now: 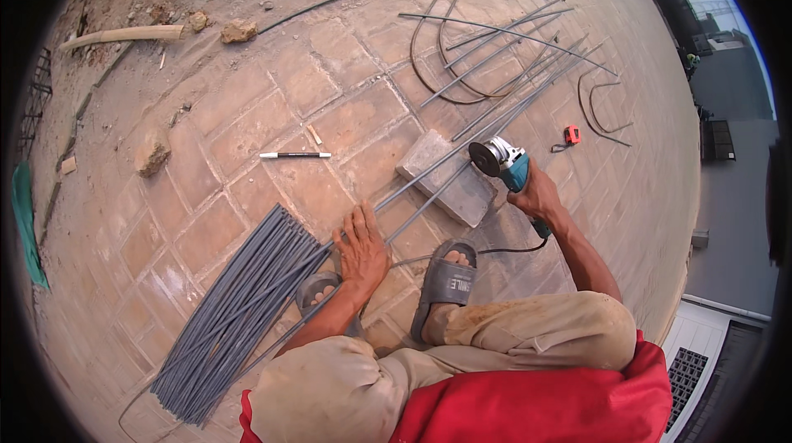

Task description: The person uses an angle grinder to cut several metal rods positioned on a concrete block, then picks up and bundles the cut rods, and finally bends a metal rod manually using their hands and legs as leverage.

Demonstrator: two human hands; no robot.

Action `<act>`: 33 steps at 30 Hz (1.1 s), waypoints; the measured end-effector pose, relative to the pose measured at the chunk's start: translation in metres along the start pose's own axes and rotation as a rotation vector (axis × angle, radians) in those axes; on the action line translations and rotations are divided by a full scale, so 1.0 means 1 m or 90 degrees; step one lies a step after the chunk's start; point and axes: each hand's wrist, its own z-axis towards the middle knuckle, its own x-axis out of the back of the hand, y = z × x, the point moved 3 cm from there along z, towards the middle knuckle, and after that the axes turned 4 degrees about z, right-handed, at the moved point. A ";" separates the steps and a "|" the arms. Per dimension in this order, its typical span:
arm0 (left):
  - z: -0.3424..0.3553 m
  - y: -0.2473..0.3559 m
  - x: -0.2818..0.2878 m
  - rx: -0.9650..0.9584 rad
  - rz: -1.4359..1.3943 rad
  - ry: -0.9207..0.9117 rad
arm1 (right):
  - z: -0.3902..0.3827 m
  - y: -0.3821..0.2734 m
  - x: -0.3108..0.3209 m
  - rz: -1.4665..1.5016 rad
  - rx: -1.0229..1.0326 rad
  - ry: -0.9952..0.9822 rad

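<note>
My left hand [361,252] lies flat over two thin steel rods [412,181], its fingers stretched forward across them. The rods slant up to the right and cross a grey concrete block [452,187]. In my right hand [538,194] is a teal and silver angle grinder [511,167], gripped by its body. Its dark disc [484,160] is above the far side of the block, close to the rods; whether it touches them I cannot tell. A thick bundle of cut rods [235,319] lies on the paving to the left of my left hand.
The grinder's black cord [516,250] runs past my sandal [445,282]. A marker pen [295,155] lies left of the block, and a red tape measure [572,136] lies to the right. Bent rods [450,96] spread ahead. Stones [152,153] and a wooden stick [124,35] lie at far left.
</note>
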 end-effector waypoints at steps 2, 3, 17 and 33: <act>0.004 0.009 -0.006 -0.006 0.004 0.014 | -0.006 0.003 0.014 -0.016 -0.018 0.009; 0.005 0.013 -0.008 -0.008 0.024 0.027 | -0.008 0.003 0.018 -0.024 -0.025 0.016; 0.005 0.011 -0.002 -0.007 -0.038 0.008 | -0.005 0.007 0.011 -0.026 -0.012 0.021; 0.003 0.010 -0.001 -0.001 -0.031 0.013 | -0.008 0.007 0.009 -0.020 -0.009 0.016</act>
